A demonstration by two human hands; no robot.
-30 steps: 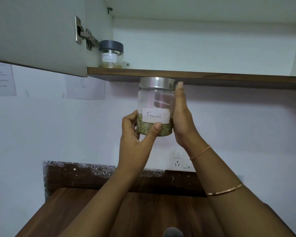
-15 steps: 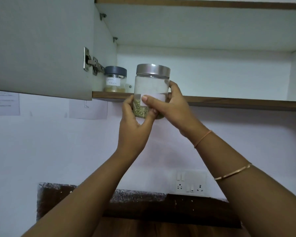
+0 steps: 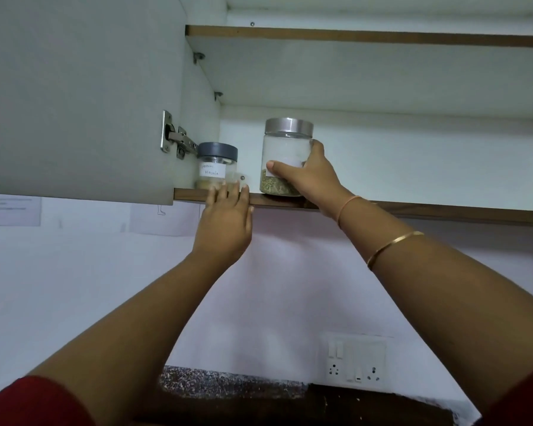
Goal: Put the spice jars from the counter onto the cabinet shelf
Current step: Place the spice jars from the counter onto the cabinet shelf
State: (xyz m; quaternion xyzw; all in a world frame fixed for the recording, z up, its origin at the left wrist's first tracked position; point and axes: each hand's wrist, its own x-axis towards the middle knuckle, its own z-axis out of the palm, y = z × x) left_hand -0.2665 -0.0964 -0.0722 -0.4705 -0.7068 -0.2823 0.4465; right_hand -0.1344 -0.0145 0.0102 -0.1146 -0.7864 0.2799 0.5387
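Your right grip is wrapped round the steel-lidded jar, with the thumb lying across the front over part of its white label and the fingers curled round the right side. The jar stands upright on the cabinet shelf, close to the front edge, with greenish seeds filling its bottom part. Your left grip is spread and holds nothing. Its straight fingers rest on the shelf's front edge, just in front of the small grey-lidded jar labelled "Masala"; whether they touch that jar cannot be told. The small jar sits at the shelf's left end beside the door hinge, near the larger jar but apart from it.
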